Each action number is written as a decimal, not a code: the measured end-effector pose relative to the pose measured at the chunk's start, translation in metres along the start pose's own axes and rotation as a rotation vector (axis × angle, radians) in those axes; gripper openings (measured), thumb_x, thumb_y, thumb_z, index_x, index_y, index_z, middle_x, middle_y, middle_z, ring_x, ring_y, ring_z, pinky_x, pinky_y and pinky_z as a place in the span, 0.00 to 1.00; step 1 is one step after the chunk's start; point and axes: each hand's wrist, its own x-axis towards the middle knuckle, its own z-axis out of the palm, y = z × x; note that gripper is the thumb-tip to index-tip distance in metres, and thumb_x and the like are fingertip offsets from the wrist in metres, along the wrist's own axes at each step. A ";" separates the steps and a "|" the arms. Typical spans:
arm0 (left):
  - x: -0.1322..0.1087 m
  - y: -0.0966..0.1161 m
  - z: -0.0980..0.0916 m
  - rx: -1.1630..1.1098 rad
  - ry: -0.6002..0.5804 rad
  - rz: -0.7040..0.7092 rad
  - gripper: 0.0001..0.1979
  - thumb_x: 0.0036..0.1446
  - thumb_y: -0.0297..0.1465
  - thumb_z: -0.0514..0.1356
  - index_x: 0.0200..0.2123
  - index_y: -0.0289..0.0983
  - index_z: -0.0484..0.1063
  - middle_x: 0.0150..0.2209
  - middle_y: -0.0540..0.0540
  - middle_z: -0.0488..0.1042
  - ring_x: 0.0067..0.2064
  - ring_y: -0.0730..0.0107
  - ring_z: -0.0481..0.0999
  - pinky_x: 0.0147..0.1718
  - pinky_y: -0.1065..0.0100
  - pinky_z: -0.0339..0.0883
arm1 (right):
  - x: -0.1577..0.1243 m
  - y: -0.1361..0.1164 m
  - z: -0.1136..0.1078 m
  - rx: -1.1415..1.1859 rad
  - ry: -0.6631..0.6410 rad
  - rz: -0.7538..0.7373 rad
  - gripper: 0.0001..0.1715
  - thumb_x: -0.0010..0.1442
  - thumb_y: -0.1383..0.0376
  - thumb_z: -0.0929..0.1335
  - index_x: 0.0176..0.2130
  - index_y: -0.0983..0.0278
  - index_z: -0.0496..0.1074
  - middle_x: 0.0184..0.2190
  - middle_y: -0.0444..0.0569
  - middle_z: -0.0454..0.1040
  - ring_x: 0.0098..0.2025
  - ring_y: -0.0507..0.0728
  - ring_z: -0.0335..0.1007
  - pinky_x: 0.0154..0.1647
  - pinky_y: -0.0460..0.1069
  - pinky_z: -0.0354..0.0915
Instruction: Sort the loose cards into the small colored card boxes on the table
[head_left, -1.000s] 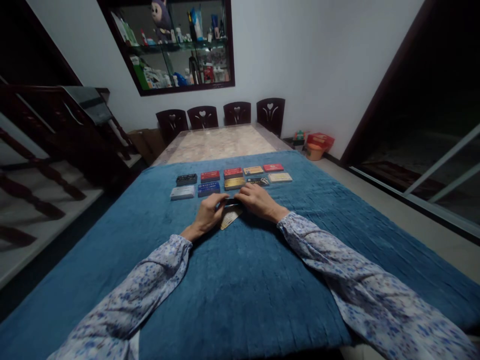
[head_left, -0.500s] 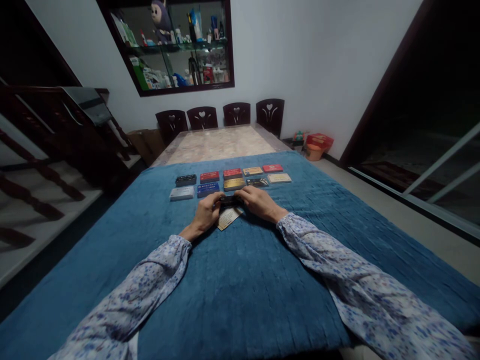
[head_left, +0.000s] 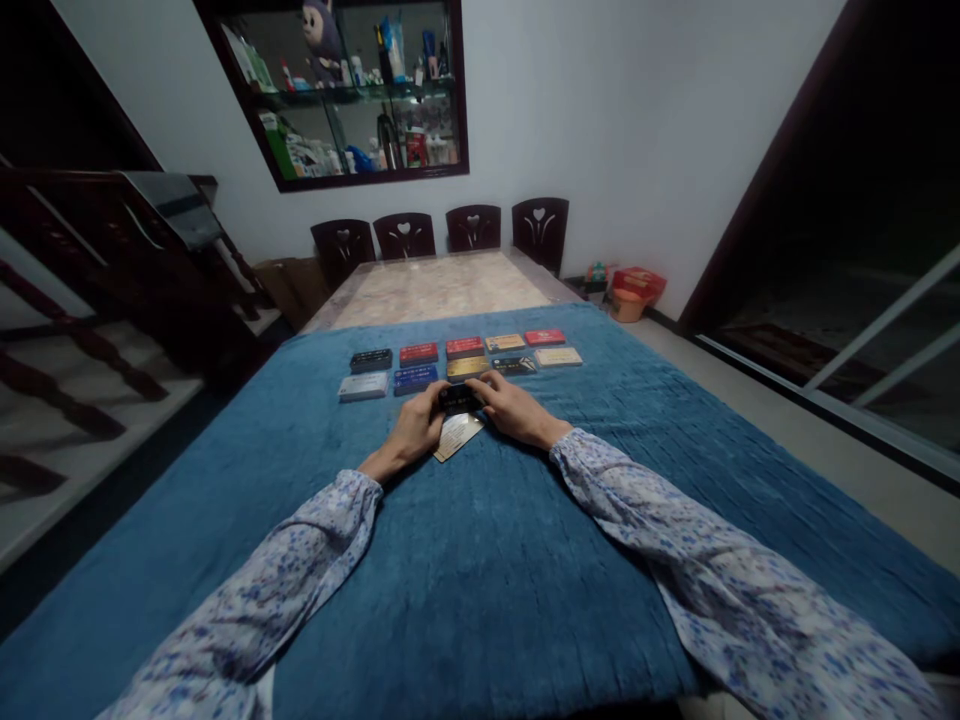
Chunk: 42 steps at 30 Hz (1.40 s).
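Note:
Between my two hands is a stack of black cards [head_left: 459, 401], its printed face tilted toward me. My left hand [head_left: 415, 425] grips its left end, fingers closed. The right end is pinched by my right hand [head_left: 515, 406]. Just below the stack, a cream-coloured card [head_left: 457, 436] lies on the blue cloth, partly hidden by the black cards and my left hand. Behind my hands are two rows of card stacks, among them a blue stack [head_left: 416, 379], a gold stack [head_left: 467, 367] and a white stack [head_left: 364, 386].
A blue cloth [head_left: 480, 560] covers the near part of the table; its far part is bare stone-patterned top [head_left: 442, 285]. Several dark chairs [head_left: 540, 235] stand at the far end. Further red stacks [head_left: 544, 337] and a black stack [head_left: 371, 359] are in the back row.
The black card stack has tipped so that its printed face now shows more toward me. Both hands keep their hold and have barely shifted.

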 end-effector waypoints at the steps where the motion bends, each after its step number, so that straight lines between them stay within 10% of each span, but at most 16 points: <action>1: 0.000 0.000 0.000 0.002 -0.006 0.005 0.25 0.55 0.18 0.57 0.56 0.37 0.69 0.41 0.47 0.81 0.41 0.67 0.81 0.46 0.67 0.75 | 0.000 0.000 0.001 0.008 0.004 -0.004 0.32 0.64 0.75 0.66 0.65 0.62 0.63 0.54 0.58 0.69 0.44 0.58 0.74 0.46 0.56 0.75; 26: 0.008 0.007 -0.005 0.150 -0.097 -0.003 0.28 0.56 0.28 0.63 0.61 0.36 0.66 0.54 0.37 0.72 0.58 0.50 0.71 0.56 0.49 0.68 | 0.004 0.005 -0.017 0.091 0.028 -0.089 0.34 0.59 0.76 0.70 0.63 0.63 0.67 0.55 0.61 0.69 0.54 0.65 0.70 0.56 0.63 0.72; 42: 0.066 0.047 0.003 0.412 -0.317 0.101 0.26 0.61 0.32 0.62 0.63 0.39 0.67 0.61 0.35 0.70 0.61 0.46 0.65 0.55 0.46 0.63 | -0.001 0.047 -0.067 -0.091 -0.161 -0.032 0.33 0.57 0.72 0.72 0.61 0.63 0.69 0.54 0.60 0.71 0.52 0.65 0.71 0.54 0.60 0.69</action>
